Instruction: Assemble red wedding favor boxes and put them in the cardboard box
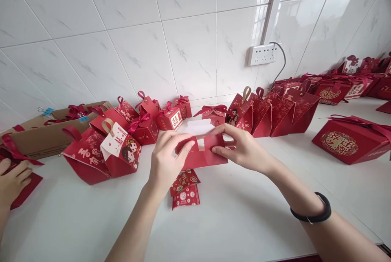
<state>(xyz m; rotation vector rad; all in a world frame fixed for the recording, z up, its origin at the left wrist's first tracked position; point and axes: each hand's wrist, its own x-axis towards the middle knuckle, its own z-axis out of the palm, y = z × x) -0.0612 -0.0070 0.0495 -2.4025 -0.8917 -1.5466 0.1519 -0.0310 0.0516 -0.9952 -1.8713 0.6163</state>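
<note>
While the left hand (166, 154) and right hand (241, 146) pinch opposite sides of a red carton (198, 161) at centre, it partly hides red sachets (187, 197) at seven o'clock; handled boxes (87, 158) stand at nine, another person's hand (14, 180) beyond, a row of boxes (279, 117) at two, a ribboned box (360, 152) at three.

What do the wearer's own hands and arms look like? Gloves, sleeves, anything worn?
Left hand and right hand are ungloved, with no rings visible. No sleeve shows on either forearm. The right forearm wears a thick, round black band with a small pale bit at its lower edge; the left has nothing visible on it.
</note>
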